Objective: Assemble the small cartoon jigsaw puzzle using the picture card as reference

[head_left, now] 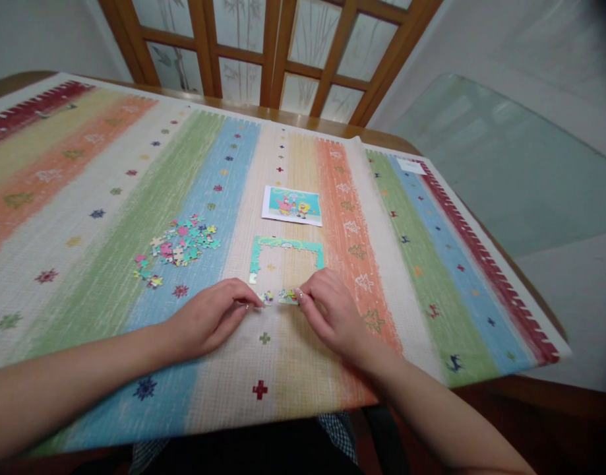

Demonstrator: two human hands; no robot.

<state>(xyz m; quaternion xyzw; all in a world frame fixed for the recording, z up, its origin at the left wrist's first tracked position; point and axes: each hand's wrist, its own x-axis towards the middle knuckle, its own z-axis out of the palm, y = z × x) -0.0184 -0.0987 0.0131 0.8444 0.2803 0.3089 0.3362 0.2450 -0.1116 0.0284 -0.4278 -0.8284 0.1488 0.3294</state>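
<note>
A partly joined jigsaw puzzle border (257, 254) lies on the tablecloth, teal along its top and sides, with cloth showing inside it. At its lower left, my left hand (226, 315) has thumb and index finger closed at a small group of puzzle pieces (268, 297). My right hand (332, 313) pinches the right end of another short joined strip of puzzle pieces (285, 296). A narrow gap separates the two groups. The fingertips partly cover both groups and the border's lower right corner.
Left of the border is a loose heap of puzzle pieces (181, 243), teal, pink and yellow. Beyond the border lies a cartoon reference picture (293, 206). The striped tablecloth (303, 363) covers the table, with a white paper slip (410, 166) at the far right.
</note>
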